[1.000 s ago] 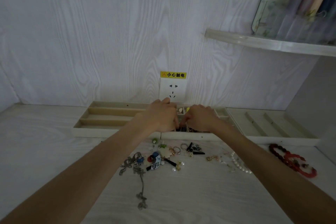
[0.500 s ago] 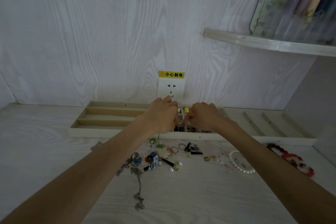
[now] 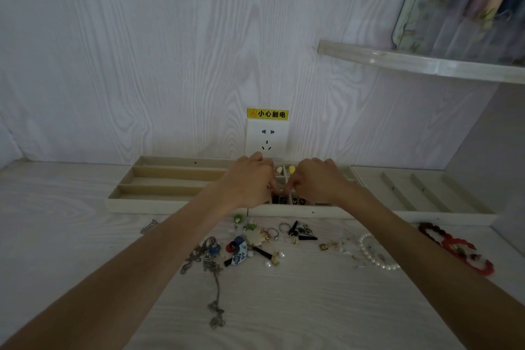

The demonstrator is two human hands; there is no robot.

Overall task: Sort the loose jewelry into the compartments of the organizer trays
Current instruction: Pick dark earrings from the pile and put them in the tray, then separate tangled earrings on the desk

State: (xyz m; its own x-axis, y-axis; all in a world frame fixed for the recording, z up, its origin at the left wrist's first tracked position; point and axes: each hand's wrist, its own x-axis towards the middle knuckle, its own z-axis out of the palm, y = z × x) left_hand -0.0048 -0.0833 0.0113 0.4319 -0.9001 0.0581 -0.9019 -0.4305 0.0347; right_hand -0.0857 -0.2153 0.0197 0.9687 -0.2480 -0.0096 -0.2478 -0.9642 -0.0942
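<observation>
Nearest you, a long grey chain (image 3: 211, 270) trails down the tabletop (image 3: 298, 307), and just beyond it the loose pile (image 3: 255, 244) is spread out: a blue-and-white pendant, green beads, rings, black clips, small pearl earrings. To the right lie a pearl bracelet (image 3: 375, 258) and, further out, a red bead bracelet (image 3: 457, 250); a small silver piece (image 3: 149, 226) sits alone on the left. All of this is yet to be sorted, so I judge you less than halfway through.

Beyond the pile stand three trays in a row against the wall. The left tray (image 3: 159, 179), with long slots, looks empty, and so does the right tray (image 3: 420, 193). Only the middle tray (image 3: 295, 209), with its small cells, holds anything: dark pieces in the front cells, a white one and a yellow one at the back.

Your left hand (image 3: 247, 182) and right hand (image 3: 318, 179) meet over that middle tray, knuckles up. Both sets of fingers (image 3: 274, 186) are drawn in narrow, tips nearly touching each other above a cell near the middle. They look pinched on something tiny, but I cannot tell what, or whether either hand really holds it. It seems you are seating a small piece there.
</observation>
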